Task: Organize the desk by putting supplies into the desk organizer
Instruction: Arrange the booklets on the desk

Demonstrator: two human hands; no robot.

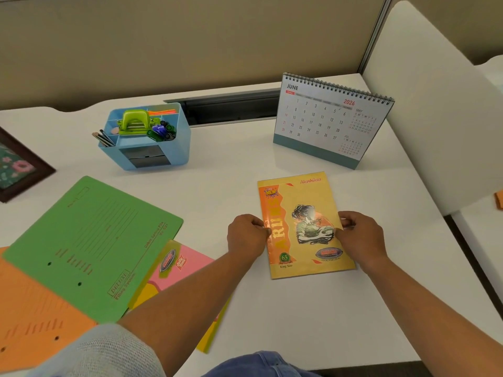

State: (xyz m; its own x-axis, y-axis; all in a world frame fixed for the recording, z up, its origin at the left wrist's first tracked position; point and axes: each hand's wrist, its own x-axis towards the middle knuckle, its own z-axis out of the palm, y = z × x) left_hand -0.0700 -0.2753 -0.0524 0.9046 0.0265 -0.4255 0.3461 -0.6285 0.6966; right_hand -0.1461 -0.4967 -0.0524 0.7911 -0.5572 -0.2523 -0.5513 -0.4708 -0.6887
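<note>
A yellow and orange notebook lies flat on the white desk, right of centre. My left hand grips its left edge and my right hand grips its right edge. The blue desk organizer stands at the back left, apart from both hands. It holds a green hole punch, markers, pencils and an orange item at its rear.
A green file folder overlaps an orange folder and a pink and yellow notebook at the front left. A June desk calendar stands behind the yellow notebook. A framed picture sits at the left edge. A white partition borders the right.
</note>
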